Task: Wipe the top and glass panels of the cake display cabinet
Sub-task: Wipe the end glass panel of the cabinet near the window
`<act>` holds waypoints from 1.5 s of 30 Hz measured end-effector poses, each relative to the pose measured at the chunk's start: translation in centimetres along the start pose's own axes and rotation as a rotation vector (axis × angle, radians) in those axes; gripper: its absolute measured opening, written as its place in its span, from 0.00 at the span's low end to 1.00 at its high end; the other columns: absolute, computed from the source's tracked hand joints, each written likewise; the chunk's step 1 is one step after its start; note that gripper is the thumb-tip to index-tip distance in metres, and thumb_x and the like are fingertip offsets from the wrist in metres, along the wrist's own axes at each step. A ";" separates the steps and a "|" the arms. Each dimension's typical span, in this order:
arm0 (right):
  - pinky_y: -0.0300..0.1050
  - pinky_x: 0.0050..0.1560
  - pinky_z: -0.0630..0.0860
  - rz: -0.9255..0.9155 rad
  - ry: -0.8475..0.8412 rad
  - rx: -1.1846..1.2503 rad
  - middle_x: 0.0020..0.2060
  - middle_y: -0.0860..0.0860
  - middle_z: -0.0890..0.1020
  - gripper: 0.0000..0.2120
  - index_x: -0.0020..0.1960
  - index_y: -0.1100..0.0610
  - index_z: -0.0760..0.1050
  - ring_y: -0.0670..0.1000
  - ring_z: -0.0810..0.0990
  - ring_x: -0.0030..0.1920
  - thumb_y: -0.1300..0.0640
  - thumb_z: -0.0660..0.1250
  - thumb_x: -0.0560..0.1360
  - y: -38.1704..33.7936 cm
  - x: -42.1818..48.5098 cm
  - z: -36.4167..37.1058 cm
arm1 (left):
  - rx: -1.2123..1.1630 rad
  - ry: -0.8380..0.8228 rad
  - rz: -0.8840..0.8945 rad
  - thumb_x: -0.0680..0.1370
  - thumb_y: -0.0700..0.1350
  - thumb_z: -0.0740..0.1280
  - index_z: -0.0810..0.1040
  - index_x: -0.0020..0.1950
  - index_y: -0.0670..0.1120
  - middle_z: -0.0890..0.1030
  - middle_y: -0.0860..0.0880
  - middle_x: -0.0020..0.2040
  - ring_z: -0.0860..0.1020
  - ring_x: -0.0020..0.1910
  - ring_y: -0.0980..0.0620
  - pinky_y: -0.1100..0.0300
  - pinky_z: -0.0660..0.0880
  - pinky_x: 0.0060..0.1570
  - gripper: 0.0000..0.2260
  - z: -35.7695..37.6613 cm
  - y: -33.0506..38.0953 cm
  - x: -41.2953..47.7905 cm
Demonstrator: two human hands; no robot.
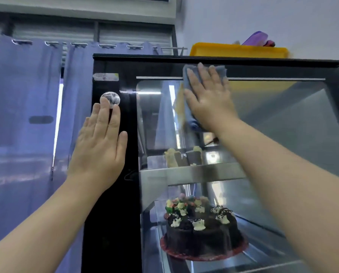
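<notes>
The black cake display cabinet (pixel 113 213) fills the middle and right of the head view, its glass panel (pixel 283 134) facing me. My right hand (pixel 208 97) lies flat with straight fingers, pressing a blue-grey cloth (pixel 188 107) against the upper left of the glass, just under the cabinet's top edge (pixel 223 60). My left hand (pixel 101 144) rests flat on the black side frame, its fingertips touching a round clear knob (pixel 110 99). Inside, a chocolate cake (pixel 202 229) with white and coloured decorations sits on the lower shelf.
A yellow tray (pixel 237 49) with purple items (pixel 255 38) lies on the cabinet top at the back right. Blue curtains (pixel 22 125) hang to the left. A metal shelf (pixel 192 173) inside holds cake slices (pixel 182 156). A white wall stands behind on the right.
</notes>
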State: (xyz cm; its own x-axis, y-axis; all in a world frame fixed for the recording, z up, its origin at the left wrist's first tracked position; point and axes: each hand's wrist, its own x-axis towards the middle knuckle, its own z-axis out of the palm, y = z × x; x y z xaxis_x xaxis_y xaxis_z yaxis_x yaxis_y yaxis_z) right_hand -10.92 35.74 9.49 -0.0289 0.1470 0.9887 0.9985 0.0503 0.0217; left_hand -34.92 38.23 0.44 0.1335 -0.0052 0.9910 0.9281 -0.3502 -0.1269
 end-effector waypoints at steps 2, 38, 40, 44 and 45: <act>0.56 0.74 0.34 0.030 0.015 0.007 0.77 0.49 0.41 0.27 0.77 0.48 0.40 0.52 0.37 0.76 0.44 0.41 0.81 -4.9 1.3 0.4 | -0.006 0.000 -0.021 0.78 0.55 0.43 0.53 0.77 0.45 0.47 0.47 0.78 0.47 0.76 0.49 0.57 0.43 0.72 0.28 -0.2 0.2 -0.1; 0.55 0.73 0.37 -0.041 0.023 -0.041 0.77 0.48 0.45 0.26 0.77 0.46 0.43 0.52 0.41 0.76 0.43 0.43 0.81 17.6 -3.4 -1.1 | 0.004 -0.124 0.155 0.77 0.57 0.44 0.51 0.77 0.53 0.49 0.54 0.78 0.41 0.76 0.52 0.48 0.33 0.70 0.27 5.1 22.5 3.8; 0.52 0.74 0.40 -0.242 -0.006 -0.065 0.77 0.47 0.50 0.28 0.77 0.46 0.47 0.50 0.45 0.77 0.40 0.41 0.78 20.4 -5.2 -1.5 | 0.009 -0.127 0.164 0.77 0.56 0.45 0.53 0.76 0.53 0.50 0.53 0.78 0.42 0.76 0.53 0.50 0.33 0.70 0.27 5.7 23.5 3.6; 0.52 0.75 0.44 0.171 0.002 -0.046 0.77 0.48 0.47 0.25 0.77 0.48 0.45 0.51 0.45 0.77 0.45 0.43 0.82 29.4 -4.1 -2.7 | 0.008 -0.139 0.152 0.76 0.55 0.44 0.53 0.76 0.53 0.50 0.52 0.78 0.42 0.76 0.52 0.47 0.34 0.70 0.27 6.1 24.4 3.4; 0.54 0.75 0.45 0.279 0.000 -0.059 0.77 0.49 0.45 0.25 0.77 0.50 0.42 0.52 0.44 0.77 0.48 0.43 0.82 29.8 -3.9 -2.6 | 0.008 -0.145 0.154 0.76 0.55 0.43 0.53 0.76 0.53 0.50 0.52 0.78 0.42 0.76 0.52 0.46 0.35 0.71 0.28 6.1 24.4 3.5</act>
State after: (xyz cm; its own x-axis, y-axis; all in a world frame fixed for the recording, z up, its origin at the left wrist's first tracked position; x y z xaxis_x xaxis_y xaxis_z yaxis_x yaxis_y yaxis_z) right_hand 19.09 34.07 6.68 0.2479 0.1473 0.9575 0.9687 -0.0497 -0.2432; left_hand -9.70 35.37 0.51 0.3223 0.0768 0.9435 0.8954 -0.3481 -0.2775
